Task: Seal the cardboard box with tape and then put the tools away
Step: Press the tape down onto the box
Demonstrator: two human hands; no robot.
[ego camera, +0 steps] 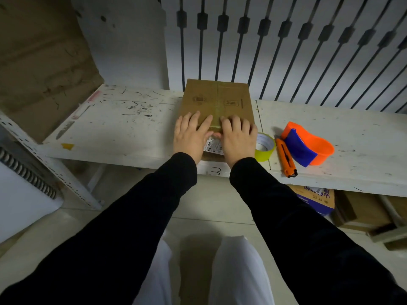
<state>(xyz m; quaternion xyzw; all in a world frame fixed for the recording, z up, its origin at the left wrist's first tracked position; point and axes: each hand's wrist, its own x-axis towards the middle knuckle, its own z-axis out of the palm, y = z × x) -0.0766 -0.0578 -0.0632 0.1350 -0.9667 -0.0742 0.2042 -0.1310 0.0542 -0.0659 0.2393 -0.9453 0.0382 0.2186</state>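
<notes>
A: Both hands flat on the cardboard box (217, 100) rn. It sits mid-table (114, 128), far side up against the back edge, near side by the front edge.

B: Tape on yet?

A: Yep, a shiny strip (217, 113) runs down the centre seam, far edge to near edge. Looks stuck across the top, so I'd say sealing is nearly done, prob just the press-down phase.

B: Hands doing what, exactly?

A: Left hand (191, 134) and right hand (236, 136) side by side at the box's near end, fingers (229, 124) spread and lying flat, gripping nothing. Fingertips straddle the strip; thumbs nearly meet over the white label (213, 146) on the near face. Palms cover that edge, so can't tell if the tape wraps down the side.

B: And the tools?

A: All out, toward the table's front edge, right of the box. Yellow tape roll (265, 147) just beside the right hand, then the orange box cutter (286, 158), then the orange-and-blue dispenser (308, 146).

B: So what's left?

A: My read: finish smoothing, then the whole put-away step. None of it started.
</notes>
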